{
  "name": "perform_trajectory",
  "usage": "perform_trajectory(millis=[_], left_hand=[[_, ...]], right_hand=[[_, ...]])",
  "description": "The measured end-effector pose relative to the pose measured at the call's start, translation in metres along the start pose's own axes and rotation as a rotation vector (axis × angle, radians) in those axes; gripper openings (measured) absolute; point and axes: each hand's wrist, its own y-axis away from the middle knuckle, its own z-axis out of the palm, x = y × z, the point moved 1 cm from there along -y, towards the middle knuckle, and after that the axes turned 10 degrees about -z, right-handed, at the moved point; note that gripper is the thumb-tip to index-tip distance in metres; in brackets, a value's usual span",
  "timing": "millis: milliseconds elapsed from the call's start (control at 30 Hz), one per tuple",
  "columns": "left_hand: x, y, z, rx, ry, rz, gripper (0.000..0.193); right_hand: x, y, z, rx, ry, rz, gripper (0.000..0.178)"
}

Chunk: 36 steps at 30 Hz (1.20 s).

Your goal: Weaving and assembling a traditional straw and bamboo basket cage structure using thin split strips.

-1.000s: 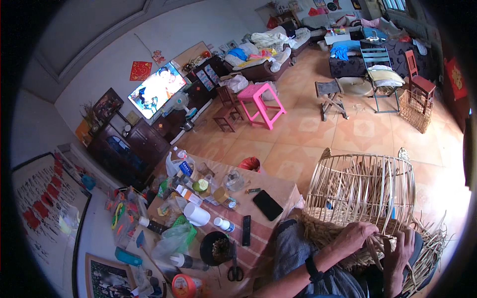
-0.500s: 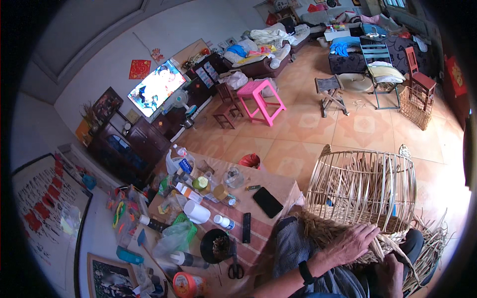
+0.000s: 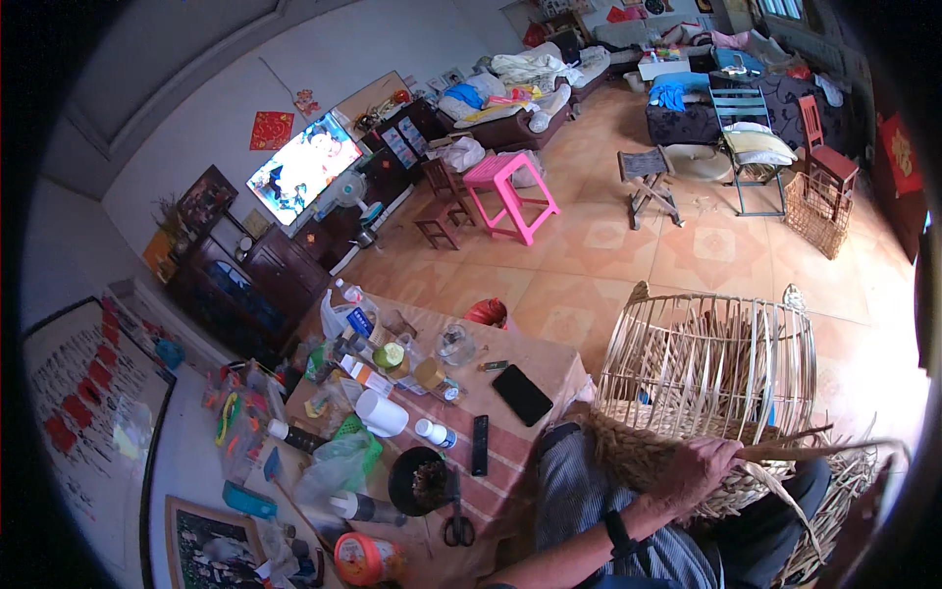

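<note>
A straw basket (image 3: 706,368) with thin, spaced ribs leans against my knees, its thick braided edge (image 3: 628,450) across my lap. My left hand (image 3: 702,469), a black band on its wrist, is closed at that edge around a flat straw strand (image 3: 785,452). The strand runs out to the right and bends down at its far end. My right hand (image 3: 865,515) is a dark blur near the right rim, below the bent end; its fingers cannot be made out. A paler strip loops down from the edge beside my left hand.
Loose straw (image 3: 819,540) lies by my right leg. At my left, a cluttered table (image 3: 535,368) bears a phone (image 3: 522,396), a remote control (image 3: 480,446), scissors (image 3: 458,525), a dark bowl (image 3: 417,481) and several bottles. Beyond stand a pink stool (image 3: 510,196) and a folding stool (image 3: 648,187).
My right hand has moved from beside the basket edge out to the right, blurred. The strand now stretches rightward from my left hand, whose fingers have closed and which has shifted slightly left.
</note>
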Motion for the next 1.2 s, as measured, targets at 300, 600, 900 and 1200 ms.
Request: perform_trajectory(millis=[300, 600, 900, 1200], left_hand=[[0.003, -0.008, -0.005, 0.000, -0.014, -0.029, 0.015], [0.010, -0.008, -0.010, 0.016, -0.089, -0.043, 0.009], [0.008, -0.016, -0.002, 0.078, -0.052, -0.082, 0.018], [0.015, -0.015, -0.008, 0.046, -0.148, -0.133, 0.015]], right_hand=[[0.119, -0.022, 0.063, -0.330, 1.398, -0.018, 0.049], [0.116, -0.066, 0.063, -0.275, 0.848, 0.212, 0.036], [0.130, -0.083, 0.035, -0.228, 0.929, -0.040, 0.030], [0.140, -0.076, 0.052, -0.587, 1.599, -0.266, 0.043]])
